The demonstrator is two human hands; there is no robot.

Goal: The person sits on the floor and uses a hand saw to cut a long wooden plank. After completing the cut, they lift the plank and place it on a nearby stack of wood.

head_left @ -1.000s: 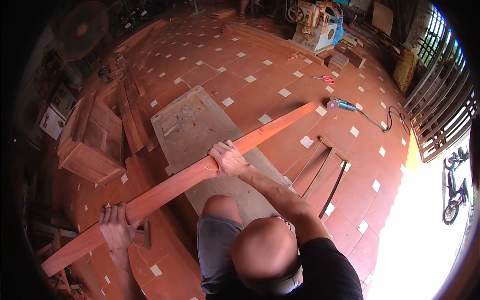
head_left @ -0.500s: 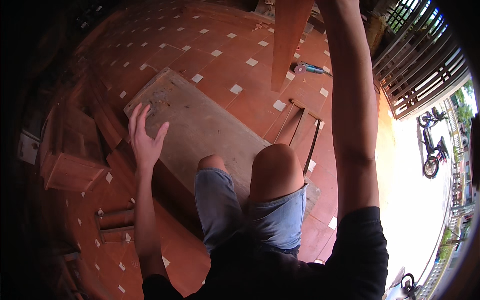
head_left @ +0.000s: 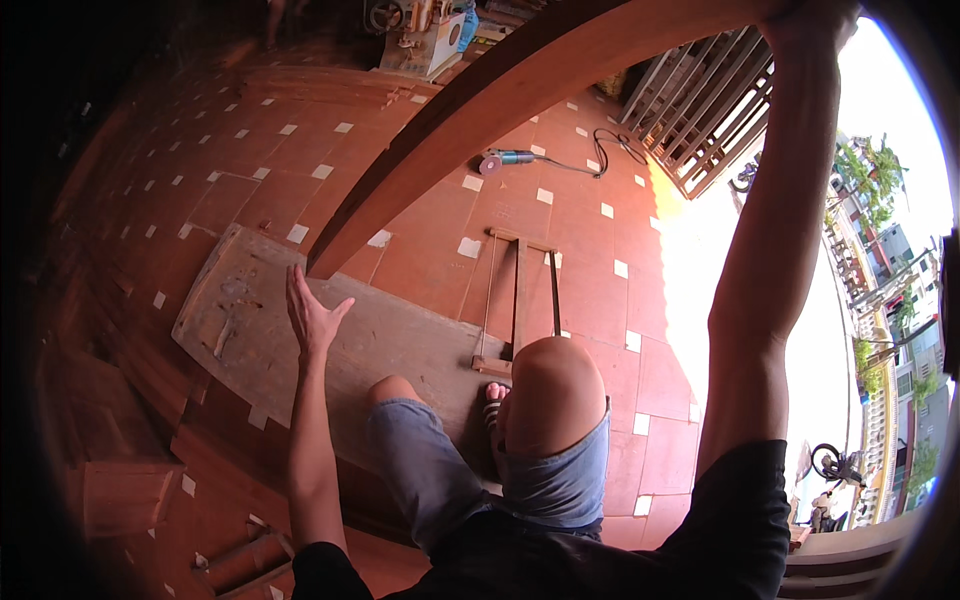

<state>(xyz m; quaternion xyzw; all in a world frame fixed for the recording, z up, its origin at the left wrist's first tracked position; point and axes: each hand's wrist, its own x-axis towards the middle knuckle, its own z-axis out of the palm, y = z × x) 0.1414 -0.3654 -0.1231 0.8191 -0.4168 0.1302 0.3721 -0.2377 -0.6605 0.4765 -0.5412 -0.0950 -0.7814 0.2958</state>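
A long reddish-brown wooden plank (head_left: 480, 120) slants across the view, its lower end just beyond my left hand and its upper end at the top right. My right hand (head_left: 812, 25) is raised high and wrapped round that upper end; some of its fingers are cut off by the dark rim. My left hand (head_left: 316, 318) is open, thumb and fingers apart, close to the plank's lower end; whether they touch I cannot tell. Below it lies a wide, worn wooden board (head_left: 390, 320), with my knees above its near side.
A wooden frame saw (head_left: 520, 300) rests on the tiled floor beyond my knees. Farther off lie an angle grinder (head_left: 505, 160) and its cable (head_left: 605, 150). A machine (head_left: 430, 40) stands at the back, a slatted gate (head_left: 700, 100) at the right. Wooden pieces (head_left: 130, 495) are at the lower left.
My right hand has moved up and right with the plank, which now slants across the view. The plank's lower end has come near my open left hand. The view has turned.
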